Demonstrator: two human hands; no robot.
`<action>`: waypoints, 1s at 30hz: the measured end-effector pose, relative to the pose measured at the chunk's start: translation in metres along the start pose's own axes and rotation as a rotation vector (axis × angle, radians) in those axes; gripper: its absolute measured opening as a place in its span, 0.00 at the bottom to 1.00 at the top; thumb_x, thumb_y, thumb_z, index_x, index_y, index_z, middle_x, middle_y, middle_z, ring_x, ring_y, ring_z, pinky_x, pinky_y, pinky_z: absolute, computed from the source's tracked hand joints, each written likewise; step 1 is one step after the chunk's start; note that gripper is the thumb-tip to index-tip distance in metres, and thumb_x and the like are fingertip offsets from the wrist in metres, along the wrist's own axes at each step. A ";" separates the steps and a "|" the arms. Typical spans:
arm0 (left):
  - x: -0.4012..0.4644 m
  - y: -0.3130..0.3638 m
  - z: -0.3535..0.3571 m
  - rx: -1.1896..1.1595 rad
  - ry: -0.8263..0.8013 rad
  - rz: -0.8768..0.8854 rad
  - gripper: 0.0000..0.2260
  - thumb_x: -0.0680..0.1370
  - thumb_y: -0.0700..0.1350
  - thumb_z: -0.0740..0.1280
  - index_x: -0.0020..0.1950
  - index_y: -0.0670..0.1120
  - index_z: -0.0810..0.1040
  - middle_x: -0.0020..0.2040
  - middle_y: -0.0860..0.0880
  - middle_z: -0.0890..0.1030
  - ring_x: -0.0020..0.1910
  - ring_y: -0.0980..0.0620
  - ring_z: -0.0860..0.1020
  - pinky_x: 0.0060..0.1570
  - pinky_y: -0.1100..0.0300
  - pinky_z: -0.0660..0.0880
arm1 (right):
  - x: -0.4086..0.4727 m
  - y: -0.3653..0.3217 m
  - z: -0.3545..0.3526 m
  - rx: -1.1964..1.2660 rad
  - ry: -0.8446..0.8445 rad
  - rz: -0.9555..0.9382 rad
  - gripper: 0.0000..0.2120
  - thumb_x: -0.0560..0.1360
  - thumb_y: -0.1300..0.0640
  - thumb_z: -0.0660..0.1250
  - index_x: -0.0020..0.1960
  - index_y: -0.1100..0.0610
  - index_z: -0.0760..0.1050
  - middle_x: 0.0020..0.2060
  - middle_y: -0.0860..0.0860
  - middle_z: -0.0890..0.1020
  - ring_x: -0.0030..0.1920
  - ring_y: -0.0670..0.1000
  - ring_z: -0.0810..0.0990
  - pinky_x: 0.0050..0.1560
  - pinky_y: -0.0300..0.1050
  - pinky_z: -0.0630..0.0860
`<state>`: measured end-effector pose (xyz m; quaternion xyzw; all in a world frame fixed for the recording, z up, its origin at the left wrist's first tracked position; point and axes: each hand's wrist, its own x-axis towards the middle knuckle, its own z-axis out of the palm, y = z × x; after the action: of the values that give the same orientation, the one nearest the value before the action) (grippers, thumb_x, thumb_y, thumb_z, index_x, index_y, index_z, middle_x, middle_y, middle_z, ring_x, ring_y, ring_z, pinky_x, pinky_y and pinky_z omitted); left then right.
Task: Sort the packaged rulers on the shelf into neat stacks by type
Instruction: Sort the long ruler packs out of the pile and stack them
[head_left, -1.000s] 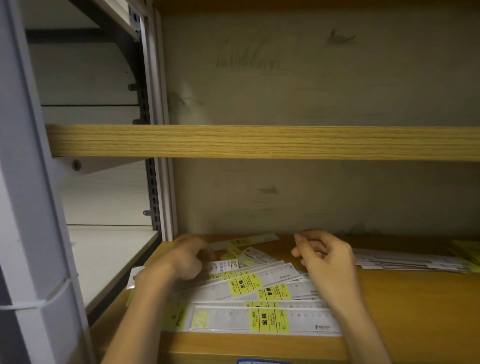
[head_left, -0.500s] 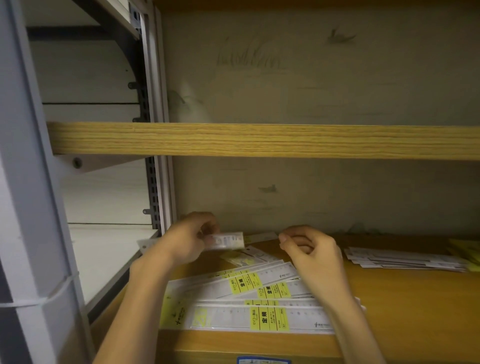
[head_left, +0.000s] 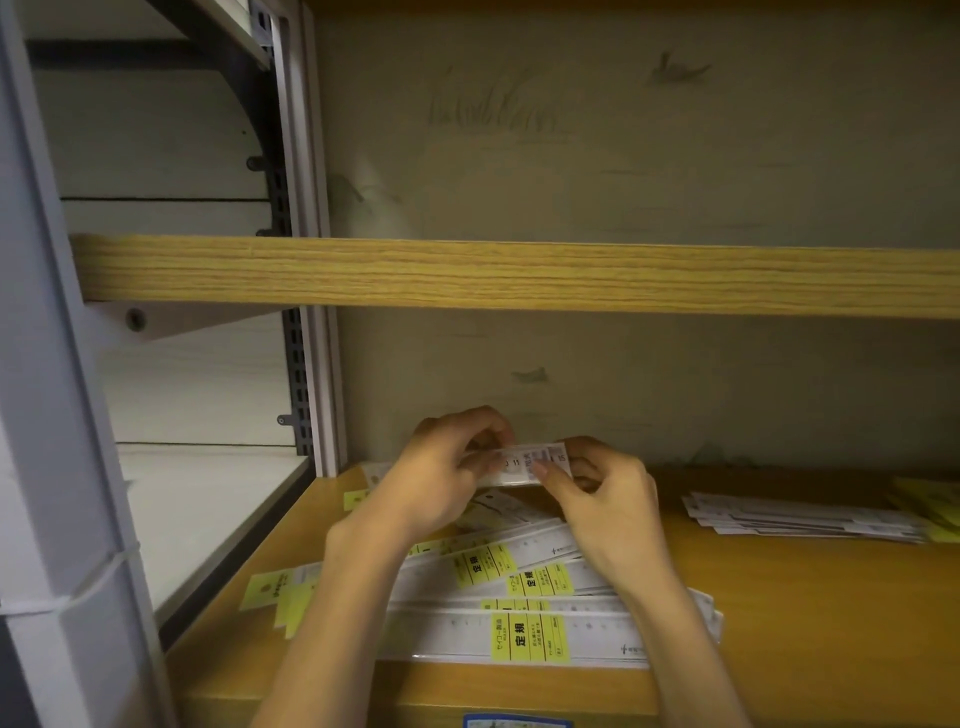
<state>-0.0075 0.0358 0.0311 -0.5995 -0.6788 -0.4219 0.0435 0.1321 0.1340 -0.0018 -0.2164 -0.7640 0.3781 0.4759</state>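
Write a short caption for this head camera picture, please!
Both hands, left hand and right hand, hold a small packaged ruler above the yellow-labelled rulers.

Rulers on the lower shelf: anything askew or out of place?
Yes. The yellow-labelled rulers under the forearms lie fanned at differing angles, not squared. Both hands hold a short ruler above them. The right-hand pile is also splayed.
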 end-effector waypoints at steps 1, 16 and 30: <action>0.001 0.000 0.001 0.004 0.012 0.003 0.06 0.76 0.37 0.68 0.51 0.47 0.79 0.46 0.51 0.81 0.46 0.59 0.77 0.44 0.72 0.71 | 0.000 0.001 0.000 -0.003 0.009 0.003 0.03 0.73 0.53 0.73 0.45 0.47 0.81 0.40 0.40 0.84 0.45 0.40 0.82 0.49 0.40 0.77; 0.018 -0.024 0.019 0.218 -0.196 -0.225 0.06 0.78 0.41 0.66 0.48 0.52 0.78 0.44 0.57 0.79 0.46 0.55 0.77 0.45 0.66 0.72 | 0.011 0.015 -0.048 0.001 0.366 0.146 0.05 0.75 0.57 0.71 0.43 0.52 0.76 0.36 0.47 0.78 0.44 0.52 0.76 0.49 0.44 0.68; 0.041 -0.010 0.065 0.397 -0.586 -0.220 0.21 0.80 0.35 0.58 0.65 0.56 0.76 0.68 0.54 0.73 0.63 0.52 0.73 0.61 0.60 0.69 | 0.019 0.022 -0.073 0.000 0.376 0.133 0.09 0.74 0.57 0.72 0.53 0.58 0.81 0.47 0.53 0.84 0.55 0.57 0.79 0.51 0.42 0.69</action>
<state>0.0011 0.1090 0.0076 -0.5983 -0.7913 -0.0948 -0.0828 0.1876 0.1875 0.0109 -0.3330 -0.6458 0.3617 0.5841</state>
